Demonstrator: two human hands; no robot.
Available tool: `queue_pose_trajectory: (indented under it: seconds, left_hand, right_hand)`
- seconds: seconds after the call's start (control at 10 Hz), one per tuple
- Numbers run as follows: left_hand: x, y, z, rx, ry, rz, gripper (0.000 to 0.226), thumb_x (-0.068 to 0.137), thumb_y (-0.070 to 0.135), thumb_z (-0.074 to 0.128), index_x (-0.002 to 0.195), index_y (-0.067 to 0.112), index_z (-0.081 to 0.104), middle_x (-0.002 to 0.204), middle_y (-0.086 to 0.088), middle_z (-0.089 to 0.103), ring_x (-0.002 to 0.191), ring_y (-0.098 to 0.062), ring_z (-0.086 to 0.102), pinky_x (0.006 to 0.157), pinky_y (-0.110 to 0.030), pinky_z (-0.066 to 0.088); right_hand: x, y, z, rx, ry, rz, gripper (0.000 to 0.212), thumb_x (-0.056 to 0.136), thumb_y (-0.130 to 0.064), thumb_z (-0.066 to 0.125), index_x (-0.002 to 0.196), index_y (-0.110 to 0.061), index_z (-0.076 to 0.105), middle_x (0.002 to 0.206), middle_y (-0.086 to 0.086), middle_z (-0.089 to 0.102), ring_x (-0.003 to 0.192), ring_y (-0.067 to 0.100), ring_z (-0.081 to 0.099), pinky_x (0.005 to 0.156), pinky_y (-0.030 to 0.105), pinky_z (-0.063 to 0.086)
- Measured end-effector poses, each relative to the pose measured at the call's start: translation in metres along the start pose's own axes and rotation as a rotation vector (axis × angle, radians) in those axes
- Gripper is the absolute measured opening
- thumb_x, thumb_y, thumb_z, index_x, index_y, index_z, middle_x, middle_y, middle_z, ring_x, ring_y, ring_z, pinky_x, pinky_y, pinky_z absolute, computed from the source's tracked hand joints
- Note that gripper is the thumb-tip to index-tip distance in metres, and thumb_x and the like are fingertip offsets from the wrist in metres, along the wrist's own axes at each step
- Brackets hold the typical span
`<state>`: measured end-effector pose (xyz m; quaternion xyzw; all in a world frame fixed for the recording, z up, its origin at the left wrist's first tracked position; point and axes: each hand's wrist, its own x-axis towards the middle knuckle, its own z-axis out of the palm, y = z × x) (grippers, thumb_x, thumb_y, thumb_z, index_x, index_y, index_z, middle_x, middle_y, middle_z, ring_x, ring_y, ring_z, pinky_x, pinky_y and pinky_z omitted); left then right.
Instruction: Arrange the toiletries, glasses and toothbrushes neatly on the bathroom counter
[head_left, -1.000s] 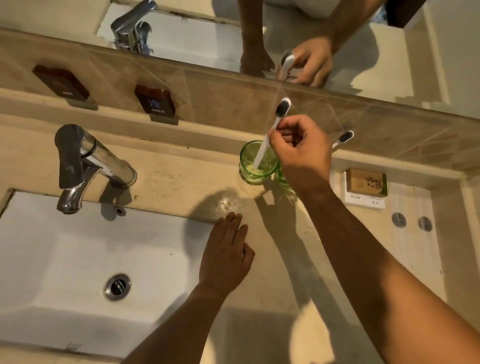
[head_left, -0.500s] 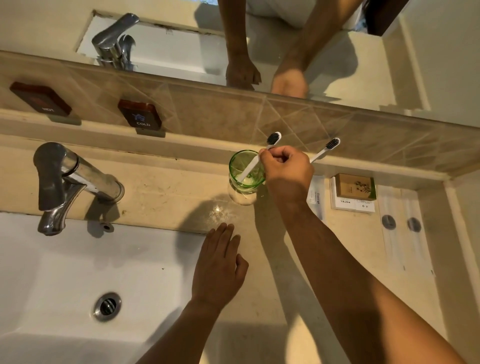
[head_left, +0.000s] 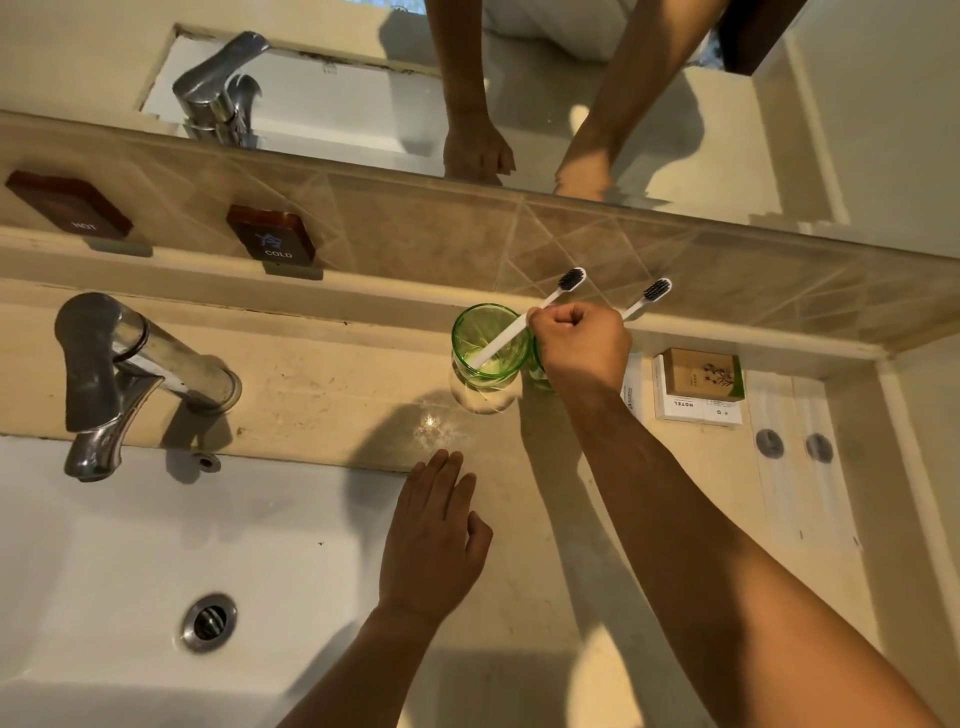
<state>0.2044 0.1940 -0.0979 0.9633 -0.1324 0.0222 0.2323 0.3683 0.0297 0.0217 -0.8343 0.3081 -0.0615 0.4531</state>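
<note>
While the right hand (head_left: 582, 347) hovers over the back of the bench (head_left: 332, 384), the items stand as follows, each placed against the green glass (head_left: 485, 345).

Item 1: green glass, upright on the bench close to the tiled upstand, right of the tap (head_left: 130, 374).

Item 2: white toothbrush (head_left: 524, 322) with dark bristles, its foot inside the green glass, its shaft leaning over the rim to the right and away toward the wall. The right hand's grip is curled into a fist, thumb and fingers pinching the shaft just past the rim.

Item 3: second glass (head_left: 540, 371), also green, just right of the first and mostly hidden under the right hand. Whether the 2 glasses touch cannot be told.

Item 4: second toothbrush (head_left: 649, 296), same make, its head rising beyond the right hand; its foot is hidden.

Item 5: small brown box (head_left: 704, 374) lying on a white box marked HOTEL (head_left: 685, 408), on the bench further right of the glass.

Item 6: left hand (head_left: 434, 540), nearer than the glass, fingers spread flat on the bench at the corner of the white sink (head_left: 104, 561), holding nothing.

Item 7: 2 dark plaques on the upstand left of the glass, one reading COLD (head_left: 271, 233), the other blurred (head_left: 67, 203).
</note>
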Motion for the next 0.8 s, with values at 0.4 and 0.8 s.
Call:
queue_pose_trajectory:
  seconds: [0.4,0.8]
  left_hand:
    - [0.000,0.001,0.002,0.012,0.007,0.005,0.042,0.086,0.020,0.056,0.126,0.007,0.066,0.143,-0.015,0.058,0.141,-0.029,0.047,0.117,-0.047,0.038]
    - [0.000,0.011,-0.018,0.151,-0.137,0.007,0.049,0.091,0.037,0.049,0.129,0.007,0.058,0.147,-0.017,0.053,0.141,-0.035,0.044,0.122,-0.049,0.029]
  right_hand:
    - [-0.012,0.000,-0.013,-0.002,-0.012,-0.061,0.023,0.088,-0.035,0.071,0.083,-0.013,0.076,0.058,-0.012,0.061,0.054,0.003,0.056,0.058,0.017,0.043]
    - [-0.114,0.064,-0.079,-0.271,-0.194,-0.325,0.035,0.097,-0.035,0.055,0.129,-0.022,0.059,0.127,-0.003,0.056,0.115,0.012,0.052,0.101,0.029,0.045]
